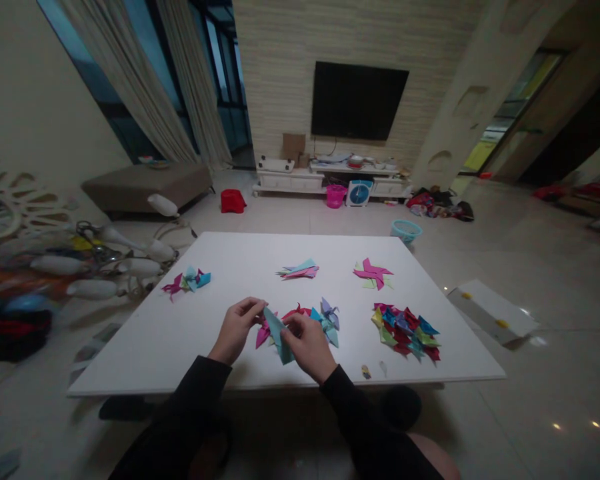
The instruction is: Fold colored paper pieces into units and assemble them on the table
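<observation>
Between my two hands is a folded piece of teal paper [277, 333], held above the near part of the white table [180, 363]. My left hand [236, 328] pinches its upper tip between thumb and fingers. On its right side, my right hand [307, 341] grips the edge. Behind the hands, partly hidden by them, lie origami pieces [330, 320] in purple, teal, red and magenta. A heap of many-coloured folded paper pieces [405, 331] lies to the right of my right hand.
Toward the back of the table are folded paper strips [300, 269] and a pink-and-green paper pinwheel [373, 273]. More origami [187, 281] lies at the left. Two small objects [365, 371] sit near the front edge. A white box [493, 312] stands on the floor at right.
</observation>
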Available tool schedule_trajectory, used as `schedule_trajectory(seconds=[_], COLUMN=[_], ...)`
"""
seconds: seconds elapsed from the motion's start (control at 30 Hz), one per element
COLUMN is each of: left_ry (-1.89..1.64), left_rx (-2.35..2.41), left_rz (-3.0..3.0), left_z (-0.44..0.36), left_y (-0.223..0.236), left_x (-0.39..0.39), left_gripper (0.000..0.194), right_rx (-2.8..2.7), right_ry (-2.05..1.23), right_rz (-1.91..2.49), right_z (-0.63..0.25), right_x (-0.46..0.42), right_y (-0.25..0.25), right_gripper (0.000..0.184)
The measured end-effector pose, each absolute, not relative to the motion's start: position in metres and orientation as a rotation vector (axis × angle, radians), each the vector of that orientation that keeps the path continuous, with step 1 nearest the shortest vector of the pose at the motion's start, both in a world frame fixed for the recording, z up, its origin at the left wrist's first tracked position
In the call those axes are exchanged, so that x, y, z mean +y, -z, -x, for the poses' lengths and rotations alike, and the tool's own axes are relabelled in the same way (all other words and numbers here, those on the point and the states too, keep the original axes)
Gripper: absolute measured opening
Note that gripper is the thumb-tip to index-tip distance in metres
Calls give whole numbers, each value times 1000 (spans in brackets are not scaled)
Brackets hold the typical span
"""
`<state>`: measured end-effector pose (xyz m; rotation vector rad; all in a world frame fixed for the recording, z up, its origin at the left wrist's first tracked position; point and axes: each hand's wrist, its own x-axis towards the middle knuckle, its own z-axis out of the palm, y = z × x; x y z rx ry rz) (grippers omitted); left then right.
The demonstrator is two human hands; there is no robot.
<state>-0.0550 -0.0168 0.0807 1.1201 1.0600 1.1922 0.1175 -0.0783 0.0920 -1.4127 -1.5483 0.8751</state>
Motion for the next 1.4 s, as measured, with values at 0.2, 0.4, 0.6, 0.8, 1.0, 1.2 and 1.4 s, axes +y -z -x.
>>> schedule_trajectory(seconds=[0.2,0.4,0.6,0.8,1.0,1.2,1.4], left_ry=[-1141,-1168,-1317,-1141,-877,-651,-494], left_rx=[1091,1160,1431,835,928,1509,1767], left_rz=[-1178,-1144,-2182,-3041,-2858,-2645,-2483], left_z=[54,41,20,-4,-12,-25,-57], left_y=[-69,-56,-74,-107,-101,-54,-30], left_x=[-14,-12,-21,-6,34,100,167], left_gripper=[28,33,49,16,14,20,20], right_rx=[-1554,-1485,-1346,-1204,-1085,-962,-1086], right_ry=[-745,-701,-638,-706,-778,-676,-661], right_rz=[1431,1435,1473,1456,1433,1454,1507], right_z=[-144,-166,-190,-202,-211,-220,-216], right_x=[-79,-81,-82,-79,-81,-78,-76], right_y=[-101,-111,-122,-126,-130,-130,-125], right_gripper=[19,20,20,20,12,8,4])
